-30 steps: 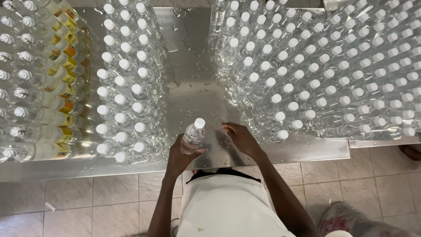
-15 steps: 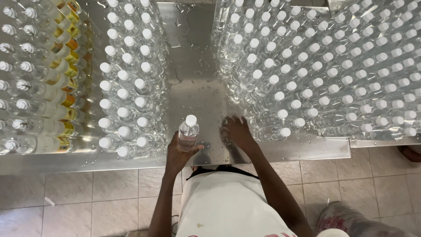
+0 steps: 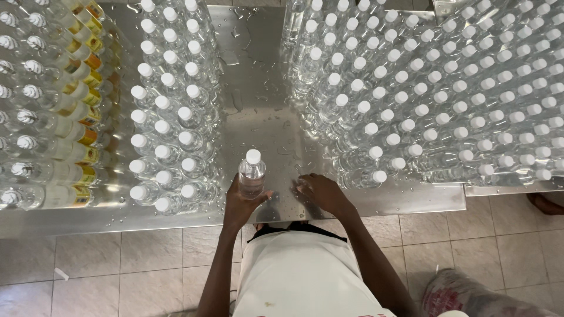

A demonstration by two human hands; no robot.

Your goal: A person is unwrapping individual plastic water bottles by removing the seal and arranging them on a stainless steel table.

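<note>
Lifted slightly since before, the clear bottle (image 3: 252, 174) stays clasped in the left hand (image 3: 241, 202).
Right hand (image 3: 320, 192) rests open, holding nothing, on the wet steel table (image 3: 258, 111) (capped bottles (image 3: 423, 88) either side).

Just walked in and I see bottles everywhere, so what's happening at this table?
A person stands at a wet metal table crowded with clear, white-capped bottles. Their left hand grips one bottle upright near the table's front edge, in the bare strip between two blocks of bottles. Their right hand rests flat on the wet surface beside the right block. The left block stands next to yellow-labelled bottles.
</note>
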